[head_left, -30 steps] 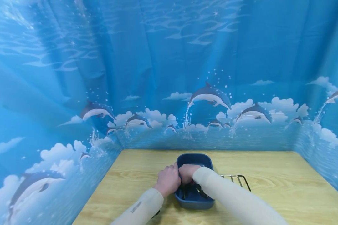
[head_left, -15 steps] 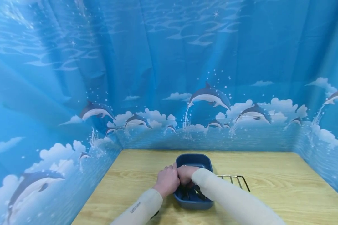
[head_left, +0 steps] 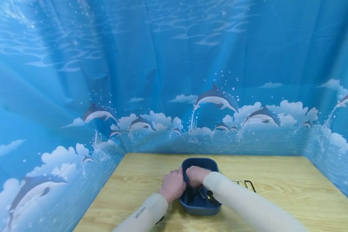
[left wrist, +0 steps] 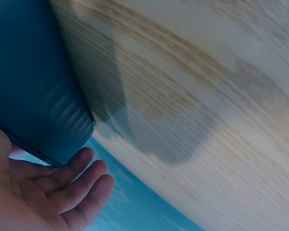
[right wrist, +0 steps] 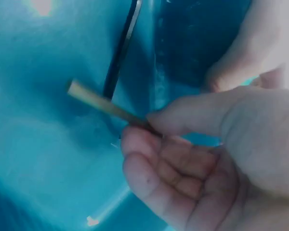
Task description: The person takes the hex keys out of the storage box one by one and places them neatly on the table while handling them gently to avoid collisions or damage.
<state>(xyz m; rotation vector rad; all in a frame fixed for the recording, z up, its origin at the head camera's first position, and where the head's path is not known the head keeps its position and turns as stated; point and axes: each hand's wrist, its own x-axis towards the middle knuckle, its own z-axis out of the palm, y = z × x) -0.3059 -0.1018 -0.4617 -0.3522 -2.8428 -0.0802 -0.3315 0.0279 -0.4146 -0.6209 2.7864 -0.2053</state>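
Observation:
A deep blue plastic bin (head_left: 201,211) with rounded corners stands on the table. My left hand (head_left: 173,185) holds its left rim, the thumb over the edge; in the left wrist view the fingers of that left hand (left wrist: 62,192) lie along the outer wall. Inside the bin, my right hand (head_left: 196,176) pinches a thin gold-coloured rod (right wrist: 103,103) between thumb and fingertips. Behind that rod, a slim dark rod (right wrist: 121,53) leans in the bin. Several dark pieces (head_left: 210,195) lie in the bottom, too small to identify, partly hidden by my right sleeve.
A wire rack (head_left: 246,184) lies on the wooden table (head_left: 293,183) right of the bin, partly covered by my right forearm. Blue dolphin-print curtains (head_left: 168,80) hang along the table's back and sides.
My right hand has risen a little and shifted right inside the bin, and a thin light rod shows below it now. My left hand stays on the rim.

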